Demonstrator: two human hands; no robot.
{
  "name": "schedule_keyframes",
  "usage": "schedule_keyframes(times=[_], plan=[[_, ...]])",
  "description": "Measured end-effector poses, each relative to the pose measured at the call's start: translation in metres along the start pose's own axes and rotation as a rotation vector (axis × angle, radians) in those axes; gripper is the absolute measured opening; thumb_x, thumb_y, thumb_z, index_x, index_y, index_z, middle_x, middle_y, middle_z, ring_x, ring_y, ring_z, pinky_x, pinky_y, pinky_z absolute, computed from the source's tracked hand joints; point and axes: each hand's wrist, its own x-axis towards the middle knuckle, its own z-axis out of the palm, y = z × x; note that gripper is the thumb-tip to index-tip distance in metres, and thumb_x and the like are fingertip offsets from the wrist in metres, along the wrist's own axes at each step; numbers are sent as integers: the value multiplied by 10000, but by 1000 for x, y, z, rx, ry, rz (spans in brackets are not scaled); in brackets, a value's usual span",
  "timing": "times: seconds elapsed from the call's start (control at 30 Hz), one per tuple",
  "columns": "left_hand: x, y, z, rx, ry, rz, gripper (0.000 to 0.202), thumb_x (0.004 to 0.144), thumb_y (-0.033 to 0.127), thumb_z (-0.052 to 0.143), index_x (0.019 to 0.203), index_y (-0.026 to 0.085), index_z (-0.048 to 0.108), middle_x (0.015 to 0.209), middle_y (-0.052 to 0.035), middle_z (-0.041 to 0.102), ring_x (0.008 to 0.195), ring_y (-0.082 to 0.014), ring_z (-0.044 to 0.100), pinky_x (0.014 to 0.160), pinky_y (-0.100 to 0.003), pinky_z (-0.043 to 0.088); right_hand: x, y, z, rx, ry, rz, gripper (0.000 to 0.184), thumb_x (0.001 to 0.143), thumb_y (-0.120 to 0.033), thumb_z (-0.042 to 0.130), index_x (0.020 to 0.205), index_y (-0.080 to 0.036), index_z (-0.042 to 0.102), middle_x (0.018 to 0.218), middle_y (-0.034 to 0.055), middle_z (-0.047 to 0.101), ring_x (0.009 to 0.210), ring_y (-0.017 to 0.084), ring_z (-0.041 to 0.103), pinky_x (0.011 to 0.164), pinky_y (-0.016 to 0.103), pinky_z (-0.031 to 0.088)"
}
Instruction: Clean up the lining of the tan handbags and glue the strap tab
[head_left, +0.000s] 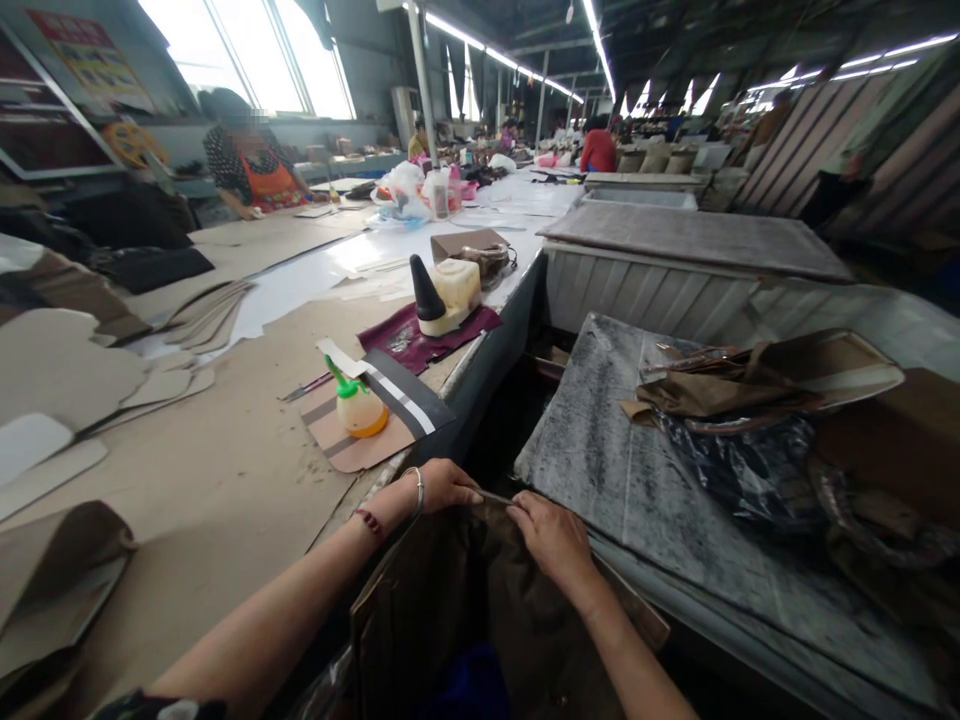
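Observation:
Between my hands is the edge of a dark brown fabric bag piece (517, 590), which hangs down in front of me. My left hand (442, 487), with a bangle at the wrist, pinches this edge near the table corner. A short way to the right, my right hand (551, 535) grips the same edge between thumb and fingers. The lower part of the brown piece falls into shadow. Just beyond my left hand, a squeeze bottle (362, 408) with a green spout and orange liquid stands on a striped tan and dark panel (349, 450).
A cream container (454, 290) with a black cone sits on maroon cloth (427, 335). Cut pale pieces (67, 365) lie left. On the right, brown pieces and plastic (750, 420) rest on a grey board (600, 430). A person in an orange apron (262, 180) works across the table.

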Motion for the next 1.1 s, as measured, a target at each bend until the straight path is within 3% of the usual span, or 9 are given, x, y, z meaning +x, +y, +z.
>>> schedule_keyframes(times=[0.23,0.4,0.6,0.73,0.83,0.97,1.1], plan=[[10,3,6,127,80,-29,269,698,363,508,680,144,664,511,28,475,530,-100,417,451,-192,276,7,4,-2,12,-83,34,204,859,-358,381,894,-277,566,789,-11,650,755,160,599,602,237,330],[12,0,6,97,68,-13,266,690,363,511,723,146,660,534,35,474,533,-94,406,459,-190,280,11,0,-4,34,-96,-19,231,864,-383,372,1020,-337,536,884,-28,661,813,171,606,627,248,335],[11,4,7,109,49,-8,259,685,351,512,722,147,667,538,23,496,554,-108,418,480,-198,292,17,-4,0,3,-119,-32,207,850,-386,406,827,-268,574,821,-28,633,780,145,582,591,234,311],[13,3,9,97,42,-10,274,700,349,489,781,155,666,600,10,546,590,-119,448,513,-197,316,21,-6,3,-5,-118,-33,199,851,-356,414,800,-243,570,815,-10,622,773,144,576,595,236,311],[14,1,11,20,20,56,337,726,399,432,817,160,651,655,10,558,620,-119,451,547,-192,335,19,-9,3,-33,-88,-25,202,853,-354,412,796,-238,568,818,-7,627,774,146,581,602,235,323],[19,-3,18,-11,33,42,399,659,500,405,592,136,553,544,15,410,558,-118,352,499,-218,279,14,-11,6,-35,-30,-6,169,824,-351,460,771,-242,577,798,-20,646,764,154,600,610,230,358],[33,-9,25,-32,-12,27,455,578,622,355,536,172,405,537,24,325,553,-123,284,496,-241,208,16,-7,13,-5,9,52,148,789,-348,493,788,-255,608,815,-13,664,787,183,613,642,252,409]])
